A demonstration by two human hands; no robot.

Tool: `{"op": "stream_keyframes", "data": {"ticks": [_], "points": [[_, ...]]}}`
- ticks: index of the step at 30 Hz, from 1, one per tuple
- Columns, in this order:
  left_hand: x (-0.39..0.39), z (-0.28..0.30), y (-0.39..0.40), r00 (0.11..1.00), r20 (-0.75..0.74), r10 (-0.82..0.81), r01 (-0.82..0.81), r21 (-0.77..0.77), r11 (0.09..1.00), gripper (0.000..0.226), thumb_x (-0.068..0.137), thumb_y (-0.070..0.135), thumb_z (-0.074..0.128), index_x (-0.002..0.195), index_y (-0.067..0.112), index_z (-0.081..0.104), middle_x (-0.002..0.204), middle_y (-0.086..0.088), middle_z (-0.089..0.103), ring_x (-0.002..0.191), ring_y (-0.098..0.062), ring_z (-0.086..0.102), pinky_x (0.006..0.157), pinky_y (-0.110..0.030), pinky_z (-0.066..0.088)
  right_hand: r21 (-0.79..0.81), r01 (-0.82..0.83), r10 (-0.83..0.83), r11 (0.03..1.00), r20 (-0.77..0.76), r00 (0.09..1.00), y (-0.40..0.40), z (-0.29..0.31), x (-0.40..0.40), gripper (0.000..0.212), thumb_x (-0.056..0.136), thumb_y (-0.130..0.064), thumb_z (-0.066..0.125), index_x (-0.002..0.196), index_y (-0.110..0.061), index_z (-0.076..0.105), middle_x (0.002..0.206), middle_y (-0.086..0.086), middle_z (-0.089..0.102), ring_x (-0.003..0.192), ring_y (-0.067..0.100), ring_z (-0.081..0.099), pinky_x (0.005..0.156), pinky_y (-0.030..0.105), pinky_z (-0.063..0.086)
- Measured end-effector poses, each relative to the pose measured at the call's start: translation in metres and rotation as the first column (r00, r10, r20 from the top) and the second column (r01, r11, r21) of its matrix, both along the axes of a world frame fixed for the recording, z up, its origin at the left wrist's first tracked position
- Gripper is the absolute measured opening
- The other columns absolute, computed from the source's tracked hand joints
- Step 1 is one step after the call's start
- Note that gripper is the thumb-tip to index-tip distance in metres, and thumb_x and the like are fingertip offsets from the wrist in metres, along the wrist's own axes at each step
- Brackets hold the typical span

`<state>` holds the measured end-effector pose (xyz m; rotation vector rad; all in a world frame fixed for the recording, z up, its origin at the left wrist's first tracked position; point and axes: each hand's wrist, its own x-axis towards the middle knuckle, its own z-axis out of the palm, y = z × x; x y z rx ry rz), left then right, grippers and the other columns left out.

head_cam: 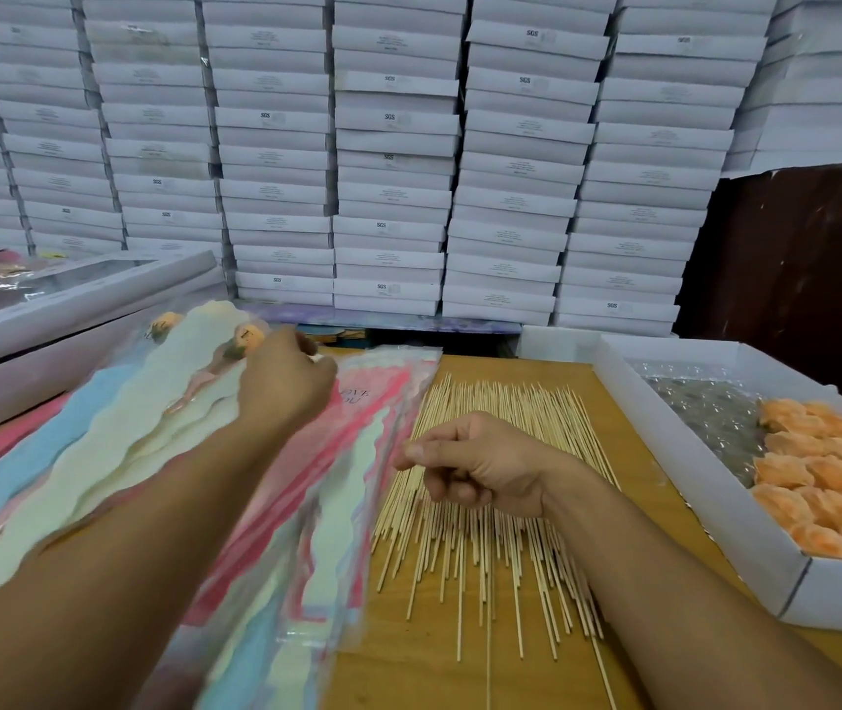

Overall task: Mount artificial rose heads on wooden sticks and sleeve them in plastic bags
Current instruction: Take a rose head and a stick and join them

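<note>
The left hand (288,374) reaches out over the plastic bags (337,484), knuckles toward the camera; its fingertips are hidden behind the hand, so whether it grips a bag or a rose can't be told. Just beside it lies a sleeved rose (245,340) w/ a peach head, blurred, and a second one (165,322) farther left, both on the pastel bag pile, which is smeared by motion at the lower left. The right hand (470,461) hovers over the wooden sticks (490,509), fingers curled, thumb & forefinger pressed together at the tip; if a stick is pinched there it's too thin to make out against the pile. The sticks lie spread on the wooden table (408,673), between the bags and a white tray (747,550) at right. The tray holds peach rose heads (818,484) over bubble wrap, partly cut off by the frame edge. Stacked white boxes (393,161) fill the back; their labels are mostly illegible apart from "SGS". A windowed box (65,320) sits at left, contents unclear.
</note>
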<state>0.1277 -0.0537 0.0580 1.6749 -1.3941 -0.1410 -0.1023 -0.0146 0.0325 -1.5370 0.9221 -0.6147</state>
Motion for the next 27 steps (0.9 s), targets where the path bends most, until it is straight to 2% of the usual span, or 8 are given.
{"op": "stream_keyframes", "data": {"ticks": [3,5,7,10,16,21,24,27], "points": [[-0.044,-0.003,0.0,0.994,-0.047,-0.098,0.099,0.026,0.995,0.014,0.089,0.019,0.064,0.101,0.013,0.063,0.096,-0.006,0.067,0.089,-0.026,0.061,0.079,-0.036,0.051,-0.022,0.119,-0.117,0.993,0.073,0.99,-0.004,0.003,-0.008,0.018,0.094,-0.026,0.068,0.089,-0.013,0.079,0.058,0.001,0.059,0.04,0.006,0.041,0.036,0.015,0.028],[-0.069,-0.008,0.001,0.988,-0.062,-0.143,0.145,0.033,0.989,0.004,0.088,0.017,0.064,0.09,0.014,0.062,0.088,-0.004,0.066,0.083,-0.024,0.061,0.074,-0.035,0.05,-0.01,0.23,-0.226,0.973,0.151,0.962,-0.009,0.004,-0.014,0.022,0.095,-0.026,0.067,0.078,-0.016,0.077,0.056,-0.001,0.055,0.04,0.007,0.038,0.035,0.016,0.026],[-0.09,-0.015,0.003,0.982,-0.082,-0.171,0.176,0.055,0.983,0.008,0.087,0.015,0.063,0.08,0.016,0.059,0.08,-0.003,0.065,0.078,-0.023,0.061,0.067,-0.033,0.047,0.021,0.344,-0.341,0.939,0.216,0.915,-0.015,0.004,-0.021,0.023,0.096,-0.028,0.067,0.077,-0.014,0.072,0.055,-0.001,0.052,0.04,0.007,0.035,0.034,0.018,0.022],[-0.112,-0.028,0.007,0.972,-0.127,-0.196,0.208,0.092,0.974,0.016,0.087,0.018,0.063,0.075,0.018,0.053,0.074,0.0,0.06,0.074,-0.023,0.06,0.066,-0.035,0.048,0.037,0.478,-0.473,0.878,0.229,0.851,-0.022,-0.001,-0.028,0.03,0.095,-0.032,0.067,0.07,-0.017,0.064,0.053,-0.001,0.05,0.038,0.008,0.034,0.034,0.019,0.02],[-0.12,-0.047,0.014,0.978,-0.053,-0.203,0.207,0.098,0.973,0.017,0.088,0.022,0.063,0.076,0.018,0.05,0.073,0.001,0.058,0.073,-0.024,0.058,0.065,-0.036,0.048,-0.082,0.601,-0.595,0.795,0.087,0.799,-0.031,-0.012,-0.037,0.035,0.093,-0.039,0.068,0.066,-0.02,0.055,0.051,-0.003,0.052,0.038,0.008,0.039,0.037,0.019,0.029],[-0.119,-0.054,0.017,0.972,0.01,-0.234,0.231,0.113,0.966,0.022,0.09,0.026,0.062,0.075,0.02,0.049,0.072,0.002,0.057,0.075,-0.025,0.058,0.067,-0.038,0.05,-0.367,0.611,-0.682,0.701,-0.096,0.725,-0.033,-0.018,-0.038,0.039,0.089,-0.039,0.073,0.064,-0.02,0.05,0.061,0.001,0.056,0.056,0.016,0.056,0.06,0.031,0.046],[-0.122,-0.056,0.018,0.972,0.05,-0.229,0.223,0.098,0.97,0.021,0.09,0.029,0.062,0.075,0.023,0.048,0.073,0.004,0.058,0.072,-0.021,0.057,0.067,-0.037,0.05,-0.405,0.636,-0.726,0.657,-0.112,0.679,-0.038,-0.011,-0.044,0.034,0.089,-0.034,0.073,0.068,-0.018,0.052,0.069,0.003,0.057,0.067,0.02,0.059,0.065,0.031,0.048],[-0.124,-0.057,0.018,0.968,0.083,-0.236,0.228,0.102,0.968,0.018,0.091,0.031,0.063,0.079,0.027,0.05,0.082,0.005,0.061,0.075,-0.018,0.059,0.07,-0.039,0.053,-0.415,0.641,-0.753,0.645,-0.206,0.625,-0.041,0.005,-0.062,0.024,0.092,-0.028,0.069,0.073,-0.017,0.058,0.07,0.002,0.057,0.065,0.019,0.053,0.064,0.029,0.044]]}}
